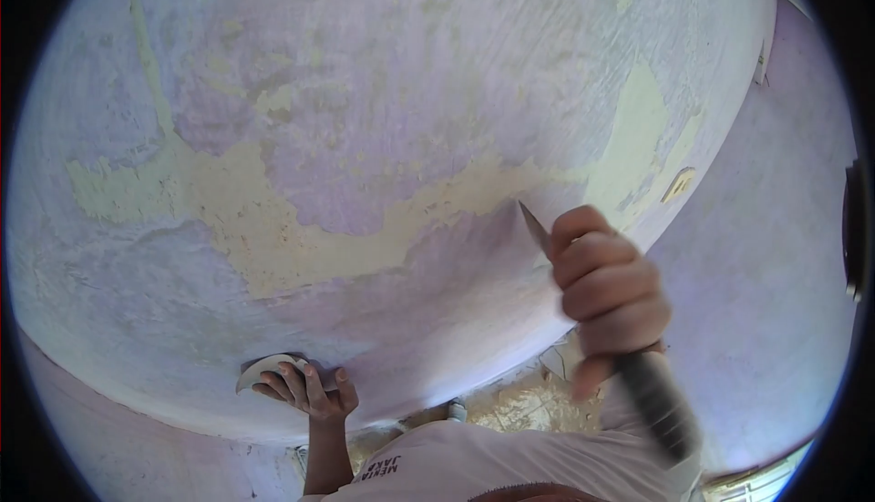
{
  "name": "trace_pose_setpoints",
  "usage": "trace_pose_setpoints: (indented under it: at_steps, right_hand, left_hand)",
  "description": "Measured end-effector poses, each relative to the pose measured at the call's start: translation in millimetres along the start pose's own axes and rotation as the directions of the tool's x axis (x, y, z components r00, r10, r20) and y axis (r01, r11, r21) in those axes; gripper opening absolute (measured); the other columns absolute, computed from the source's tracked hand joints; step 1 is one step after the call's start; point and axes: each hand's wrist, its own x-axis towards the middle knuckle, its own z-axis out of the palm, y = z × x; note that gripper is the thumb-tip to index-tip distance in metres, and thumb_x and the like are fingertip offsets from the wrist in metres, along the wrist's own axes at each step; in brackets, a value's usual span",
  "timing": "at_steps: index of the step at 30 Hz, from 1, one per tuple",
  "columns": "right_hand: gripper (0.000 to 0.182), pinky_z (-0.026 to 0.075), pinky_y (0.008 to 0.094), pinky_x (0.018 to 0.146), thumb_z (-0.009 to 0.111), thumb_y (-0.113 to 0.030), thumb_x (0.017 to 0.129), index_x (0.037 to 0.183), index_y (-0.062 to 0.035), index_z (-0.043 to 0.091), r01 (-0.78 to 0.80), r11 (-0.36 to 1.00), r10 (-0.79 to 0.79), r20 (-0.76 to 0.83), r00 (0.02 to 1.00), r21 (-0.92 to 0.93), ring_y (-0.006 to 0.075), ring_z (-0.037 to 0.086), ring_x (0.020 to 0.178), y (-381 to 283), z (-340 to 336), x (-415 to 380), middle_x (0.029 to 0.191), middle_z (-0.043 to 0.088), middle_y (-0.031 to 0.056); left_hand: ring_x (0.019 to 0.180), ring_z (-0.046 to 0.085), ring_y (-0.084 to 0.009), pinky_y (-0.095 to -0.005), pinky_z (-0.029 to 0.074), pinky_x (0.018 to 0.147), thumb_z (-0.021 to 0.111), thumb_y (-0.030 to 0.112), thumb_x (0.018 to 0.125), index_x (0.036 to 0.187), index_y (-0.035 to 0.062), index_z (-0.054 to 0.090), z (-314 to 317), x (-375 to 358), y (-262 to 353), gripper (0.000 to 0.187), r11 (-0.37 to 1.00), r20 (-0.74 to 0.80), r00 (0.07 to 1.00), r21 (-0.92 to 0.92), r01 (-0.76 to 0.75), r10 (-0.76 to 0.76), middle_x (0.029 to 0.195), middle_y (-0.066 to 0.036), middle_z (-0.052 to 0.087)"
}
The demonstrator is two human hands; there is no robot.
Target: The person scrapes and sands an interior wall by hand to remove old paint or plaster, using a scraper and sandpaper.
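Note:
A long-handled tool [654, 402] with a dark grip and a narrow pointed metal blade is in my right hand [609, 283], whose fingers are wrapped round it. The blade tip points up and left, at or near the purple wall [474, 238]; whether it touches cannot be told. Lower left, my left hand [314, 391] has its fingers over a pale, curved-edged flat piece [273, 365] and rests against the wall's lower part. A beige patch [273, 247] of bared plaster with ragged edges runs across the wall between and above both hands.
At the right, a small yellowish socket or switch box [678, 185] sits in the wall near the corner. Another purple wall [747, 292] lies beyond it, with a dark object [854, 229] at its far edge. Below, the floor [524, 404] looks littered and dusty.

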Motion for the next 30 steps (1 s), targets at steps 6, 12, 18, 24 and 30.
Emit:
trace_pose_setpoints:
  at_steps: [6,12,18,24,30]
  right_hand:
    - [0.042,0.026,0.0262,0.049,0.047,-0.049,0.092,0.068,-0.0178,0.034,-0.016,0.842,0.233,-0.337,0.912,0.539,0.0099,0.028,0.048,7.4,-11.5,-2.7,0.056,0.033,-0.0049]
    - [0.043,0.025,0.0251,0.046,0.045,-0.050,0.093,0.065,-0.0187,0.035,0.090,0.725,0.252,-0.385,0.888,0.683,0.0093,0.028,0.045,24.2,-13.5,22.5,0.052,0.031,-0.0062]
    - [0.042,0.024,0.0257,0.045,0.044,-0.049,0.094,0.066,-0.0184,0.035,0.081,0.737,0.186,-0.317,0.930,0.671,0.0094,0.025,0.044,11.9,-27.2,24.6,0.052,0.031,-0.0064]
    - [0.041,0.022,0.0243,0.042,0.043,-0.048,0.094,0.066,-0.0187,0.035,0.083,0.772,0.138,-0.295,0.946,0.630,0.0080,0.024,0.043,24.3,-22.8,18.4,0.052,0.031,-0.0062]
    - [0.042,0.024,0.0237,0.040,0.043,-0.049,0.094,0.066,-0.0187,0.035,0.130,0.751,0.130,-0.338,0.932,0.648,0.0078,0.027,0.041,36.9,-14.2,15.7,0.051,0.031,-0.0064]
  left_hand:
    - [0.138,0.011,-0.0437,-0.0624,0.002,0.107,0.044,0.033,0.092,0.138,0.0074,0.033,-0.8,0.4,-0.5,0.054,1.000,0.010,1.000,-0.019,-0.013,0.013,0.147,-0.023,0.024]
    - [0.138,0.011,-0.0434,-0.0621,0.002,0.107,0.045,0.034,0.092,0.138,0.0067,0.033,0.7,-2.2,0.0,0.054,1.000,0.010,1.000,-0.009,0.008,-0.008,0.146,-0.023,0.024]
    - [0.138,0.010,-0.0424,-0.0609,0.000,0.108,0.045,0.034,0.092,0.137,0.0046,0.034,2.0,0.5,0.3,0.055,1.000,-0.016,1.000,-0.011,-0.010,0.010,0.147,-0.022,0.025]
    - [0.139,0.010,-0.0421,-0.0607,0.001,0.108,0.045,0.034,0.092,0.137,0.0045,0.034,1.4,1.1,0.7,0.055,1.000,-0.009,1.000,-0.020,-0.004,0.004,0.147,-0.021,0.024]
    - [0.138,0.010,-0.0422,-0.0611,0.001,0.108,0.045,0.034,0.091,0.137,0.0052,0.035,0.6,-1.4,0.4,0.055,1.000,0.008,1.000,-0.009,0.007,-0.007,0.147,-0.021,0.024]
